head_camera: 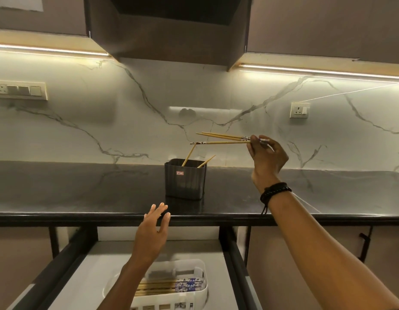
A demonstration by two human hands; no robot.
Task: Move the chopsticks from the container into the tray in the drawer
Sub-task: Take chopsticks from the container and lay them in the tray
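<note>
Head view, right hand: the right hand (266,157) is raised above the counter (82,189), to the right of the container; its fingers (253,139) are pinched shut on a small bundle of chopsticks
Head view, held chopsticks: the held chopsticks (221,139) are kept roughly level, tips splayed toward the left; at least three sticks are seen, gripped near their patterned ends
Head view, left hand: the left hand (152,233) is held flat and open over the drawer, fingers spread, nothing gripped
Head view, container: a dark ribbed container (185,180) stands upright on the counter near its front edge; two remaining chopsticks (189,156) lean out of it
Head view, tray: a white tray (202,285) sits in the open drawer (230,253) below the counter, with several chopsticks already laid flat in it, patterned ends to the right
Handling, judged: the sticks are taken to be light, stiff and smooth, so a loose bundle is likely to fan or slip; a firm pinch across all sticks near the thicker patterned end is judged best
Risk, judged: uneven tips may catch on the tray wall when lowered; the sticks should be laid parallel to those already there
</note>
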